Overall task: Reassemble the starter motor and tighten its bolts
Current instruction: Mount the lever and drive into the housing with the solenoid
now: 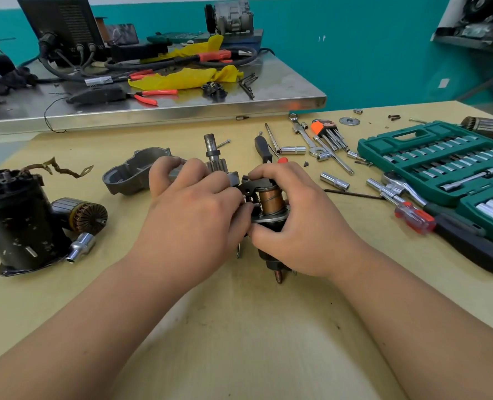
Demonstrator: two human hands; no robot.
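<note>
At the table's middle my left hand (190, 203) curls round the pinion shaft assembly (214, 157), whose grey shaft and gear stick up behind my fingers. My right hand (297, 220) grips the black solenoid (271, 203) with its copper-coloured plunger, a copper terminal poking out toward me. A black fork lever (252, 187) joins the two parts between my fingertips. The grey nose housing (130, 174) lies just left of my left hand. The black motor body (17, 223) stands at the left, the armature (81, 213) lying beside it.
A loose socket (81, 246) lies by the armature. Sockets, wrenches, hex keys (329, 134) and a ratchet (398, 186) are scattered to the right. A green socket case (441, 160) and a red-handled screwdriver (441, 226) fill the right edge. A cluttered steel bench (182, 111) stands behind.
</note>
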